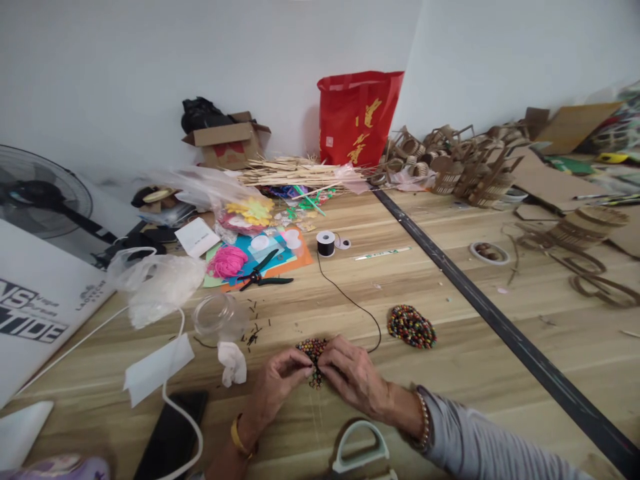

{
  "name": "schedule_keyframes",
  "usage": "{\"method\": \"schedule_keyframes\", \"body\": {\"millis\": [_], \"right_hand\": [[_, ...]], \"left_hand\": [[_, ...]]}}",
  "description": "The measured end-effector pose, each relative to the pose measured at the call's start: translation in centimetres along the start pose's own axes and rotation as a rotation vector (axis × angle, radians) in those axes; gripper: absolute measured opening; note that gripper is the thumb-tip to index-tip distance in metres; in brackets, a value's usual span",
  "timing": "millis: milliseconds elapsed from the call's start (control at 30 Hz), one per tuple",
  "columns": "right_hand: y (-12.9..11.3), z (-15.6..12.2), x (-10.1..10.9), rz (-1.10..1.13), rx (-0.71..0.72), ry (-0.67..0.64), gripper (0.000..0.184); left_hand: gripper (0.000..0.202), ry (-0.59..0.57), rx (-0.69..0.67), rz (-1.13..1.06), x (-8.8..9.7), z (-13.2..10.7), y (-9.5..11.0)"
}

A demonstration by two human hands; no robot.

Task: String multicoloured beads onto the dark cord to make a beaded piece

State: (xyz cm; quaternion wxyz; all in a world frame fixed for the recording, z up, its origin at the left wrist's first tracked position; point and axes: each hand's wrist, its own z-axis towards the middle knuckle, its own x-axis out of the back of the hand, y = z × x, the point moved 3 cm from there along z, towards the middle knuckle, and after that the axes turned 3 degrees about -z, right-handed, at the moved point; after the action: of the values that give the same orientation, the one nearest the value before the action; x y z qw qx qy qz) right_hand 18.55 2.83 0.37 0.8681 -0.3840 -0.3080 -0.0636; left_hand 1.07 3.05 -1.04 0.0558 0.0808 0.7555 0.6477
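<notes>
Low in the middle of the head view lies a small bunch of multicoloured beads. My left hand pinches at its left side, thumb and forefinger together. Opposite it, my right hand has its fingers curled and closed on the beads' right side. The fingertips nearly meet and hide exactly what is between them. A black cord runs from a spool down to just behind my right hand. A coil of similar bead strings lies to the right. Nearest my wrists is a pale green scissors handle.
Left are a clear jar, crumpled tissue, black phone and white cable. Black-handled pliers rest by pink yarn. A red bag and woven baskets stand at the back. A dark strip crosses the table.
</notes>
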Motion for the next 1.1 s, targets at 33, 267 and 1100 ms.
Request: {"method": "schedule_keyframes", "body": {"millis": [33, 267, 1100], "right_hand": [[-0.03, 0.01, 0.02, -0.001, 0.006, 0.004, 0.016], [0.03, -0.11, -0.07, -0.027, 0.032, 0.029, 0.013], [0.01, -0.02, -0.21, -0.011, 0.016, 0.003, 0.013]], "left_hand": [[0.009, 0.002, 0.009, -0.003, -0.02, 0.01, 0.0], [0.01, 0.0, 0.051, -0.01, -0.29, 0.06, 0.21], [0.011, -0.012, 0.025, -0.048, -0.22, 0.13, -0.17]]}}
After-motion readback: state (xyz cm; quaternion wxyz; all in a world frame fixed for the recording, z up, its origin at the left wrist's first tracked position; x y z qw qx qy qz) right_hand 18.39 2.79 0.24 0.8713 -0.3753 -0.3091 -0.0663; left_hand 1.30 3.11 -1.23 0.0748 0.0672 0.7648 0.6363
